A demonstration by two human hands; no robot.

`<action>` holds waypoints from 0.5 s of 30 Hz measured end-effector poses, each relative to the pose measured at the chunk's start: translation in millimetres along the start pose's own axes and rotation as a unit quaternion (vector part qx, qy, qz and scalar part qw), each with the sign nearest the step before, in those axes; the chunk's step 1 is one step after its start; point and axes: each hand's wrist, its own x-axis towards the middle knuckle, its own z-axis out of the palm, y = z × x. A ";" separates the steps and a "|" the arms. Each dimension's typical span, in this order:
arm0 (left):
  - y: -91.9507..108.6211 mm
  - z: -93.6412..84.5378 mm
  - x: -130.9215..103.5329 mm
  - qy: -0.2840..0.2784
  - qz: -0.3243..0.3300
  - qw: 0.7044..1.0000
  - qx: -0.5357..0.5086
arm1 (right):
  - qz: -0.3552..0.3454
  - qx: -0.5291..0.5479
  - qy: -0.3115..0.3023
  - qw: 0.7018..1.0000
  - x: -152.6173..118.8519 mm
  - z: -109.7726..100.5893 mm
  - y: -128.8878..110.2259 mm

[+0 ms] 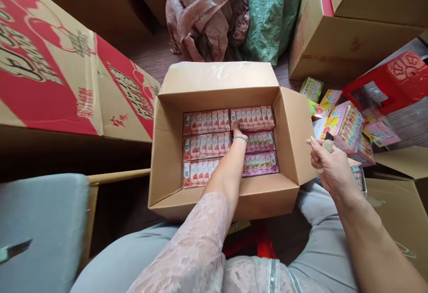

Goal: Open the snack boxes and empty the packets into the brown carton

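Note:
An open cardboard box (290, 137) stands before me, with rows of shrink-wrapped small packs inside. Pink-red packs (207, 146) fill the left stack and the top right place; purple packs (262, 161) lie lower right. My left hand (238, 135) reaches down into the middle of the box, at the gap between the stacks. It wears a thin bracelet, and its fingers are mostly hidden. Beyond the box's right flap, my right hand (336, 168) is closed around a small blade tool (328, 144) with a beige handle and dark tip.
Large printed cartons (123, 83) stand on the left, and stacked cartons (354, 43) at upper right. Pink (207, 16) and green bags (272, 16) lie behind the box. Colourful candy boxes (344, 123) and a red carton piece (391, 79) crowd the right. A grey surface (40, 221) is at lower left.

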 end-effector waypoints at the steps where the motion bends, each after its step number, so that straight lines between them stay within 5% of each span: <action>1: 0.4 0.7 2.7 0.024 0.001 1.000 -0.013 | -0.002 -0.010 0.001 1.000 1.4 -1.4 0.1; 6: 4.4 -0.9 3.6 0.089 -0.014 0.995 -0.037 | -0.053 -0.116 0.016 0.992 3.4 -10.6 11.0; 15: 13.7 4.2 -13.3 0.063 0.017 0.997 -0.033 | -0.091 -0.219 0.013 0.971 -10.2 -15.2 9.5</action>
